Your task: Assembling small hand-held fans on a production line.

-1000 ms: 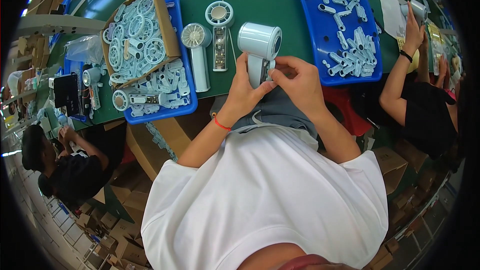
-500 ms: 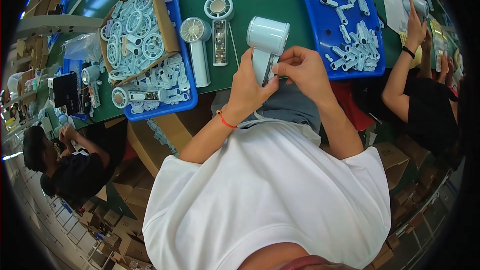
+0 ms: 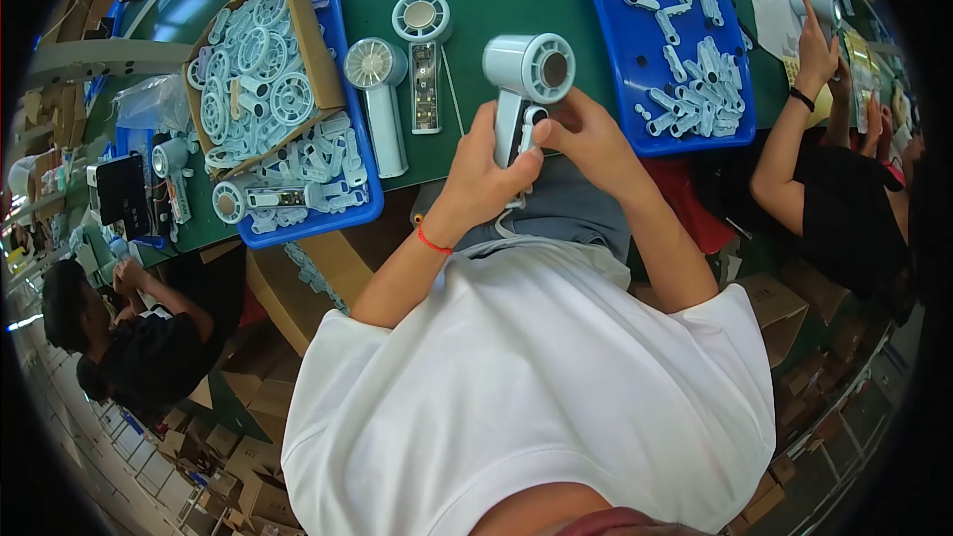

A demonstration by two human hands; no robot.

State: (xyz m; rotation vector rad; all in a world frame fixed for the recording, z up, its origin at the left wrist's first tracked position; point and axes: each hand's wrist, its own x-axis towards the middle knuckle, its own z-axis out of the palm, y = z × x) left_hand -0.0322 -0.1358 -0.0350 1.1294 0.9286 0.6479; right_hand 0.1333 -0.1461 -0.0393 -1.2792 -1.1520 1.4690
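My left hand [image 3: 484,174] is wrapped round the handle of a pale-blue handheld fan [image 3: 516,65]. Its round head points up, the slotted end with a brown-grey centre turned to the right. Against the side of the handle, just below the head, my right hand [image 3: 586,139] pinches a small pale-blue plastic piece [image 3: 533,122] between thumb and fingers. How far that piece sits in the handle is partly hidden by the fingers. On the table to the left stand a second fan [image 3: 382,104] with a clear-looking front and a third fan [image 3: 423,65] with its circuit board exposed.
To the left, a blue tray [image 3: 372,201] holds pale-blue parts and a cardboard box [image 3: 316,35] full of ring-shaped parts. Another blue tray [image 3: 635,60] with small handle pieces lies to the right. Co-workers sit on both sides; one person's hand [image 3: 816,55] holds a fan at right.
The fan in my left hand has turned, so its slotted end now shows to the right. My right hand has shifted slightly left, and the small piece at the handle is now visible.
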